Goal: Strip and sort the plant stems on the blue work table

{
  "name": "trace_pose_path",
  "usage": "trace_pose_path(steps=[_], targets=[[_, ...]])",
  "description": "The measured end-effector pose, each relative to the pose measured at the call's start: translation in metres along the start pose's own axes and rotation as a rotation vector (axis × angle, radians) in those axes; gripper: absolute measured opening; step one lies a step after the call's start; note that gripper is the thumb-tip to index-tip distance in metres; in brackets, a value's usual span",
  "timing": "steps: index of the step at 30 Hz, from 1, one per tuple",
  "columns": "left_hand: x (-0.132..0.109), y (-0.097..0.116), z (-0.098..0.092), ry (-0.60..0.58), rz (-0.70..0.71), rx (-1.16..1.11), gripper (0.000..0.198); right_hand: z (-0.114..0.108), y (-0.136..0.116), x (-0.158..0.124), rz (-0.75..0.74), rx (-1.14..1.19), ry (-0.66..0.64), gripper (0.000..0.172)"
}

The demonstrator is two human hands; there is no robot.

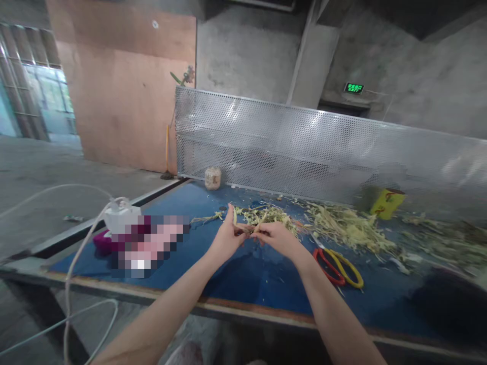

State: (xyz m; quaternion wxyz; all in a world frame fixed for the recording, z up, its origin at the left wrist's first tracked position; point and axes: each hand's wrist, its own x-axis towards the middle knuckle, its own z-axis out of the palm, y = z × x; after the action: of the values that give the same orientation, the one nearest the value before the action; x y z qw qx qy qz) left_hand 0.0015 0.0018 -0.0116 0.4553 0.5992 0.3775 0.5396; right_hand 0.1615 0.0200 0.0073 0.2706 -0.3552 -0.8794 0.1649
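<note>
My left hand point(226, 239) and my right hand point(276, 237) meet over the middle of the blue tabletop point(243, 276). Between them the fingertips of both pinch a thin, pale plant stem point(249, 229); its exact kind is too small to tell. The left thumb points upward. Just beyond my hands lies a heap of yellow-green plant scraps point(272, 214). To the right of my right forearm rest scissors point(338, 267) with one red and one yellow handle, their blades pointing away and partly over scraps.
More pale scraps point(342, 230) spread to the right, near a yellow container point(387, 204). A clear jar point(213, 178) stands by the perforated metal screen point(266, 147) at the back. A white power strip point(124, 218) with trailing cable sits left, beside a blurred-out pink item point(152, 243).
</note>
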Motion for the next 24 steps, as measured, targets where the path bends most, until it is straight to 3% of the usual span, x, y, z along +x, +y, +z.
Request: trace_pose_path(steps=[9, 15, 20, 24], targets=[[-0.0022, 0.0004, 0.0013, -0.087, 0.049, 0.120, 0.099, 0.0034, 0.0031, 0.0011, 0.208, -0.116, 0.146, 0.041], [-0.0023, 0.0013, 0.0004, -0.124, 0.042, 0.019, 0.097, 0.0020, 0.0056, 0.0031, 0.288, -0.039, 0.272, 0.044], [-0.0028, 0.0029, 0.0005, -0.082, 0.010, -0.064, 0.101, 0.0071, 0.0069, 0.0059, 0.239, 0.086, 0.364, 0.034], [-0.0027, 0.0074, 0.0000, -0.051, 0.000, -0.074, 0.102, 0.0082, 0.0036, 0.0060, 0.071, 0.136, 0.390, 0.023]])
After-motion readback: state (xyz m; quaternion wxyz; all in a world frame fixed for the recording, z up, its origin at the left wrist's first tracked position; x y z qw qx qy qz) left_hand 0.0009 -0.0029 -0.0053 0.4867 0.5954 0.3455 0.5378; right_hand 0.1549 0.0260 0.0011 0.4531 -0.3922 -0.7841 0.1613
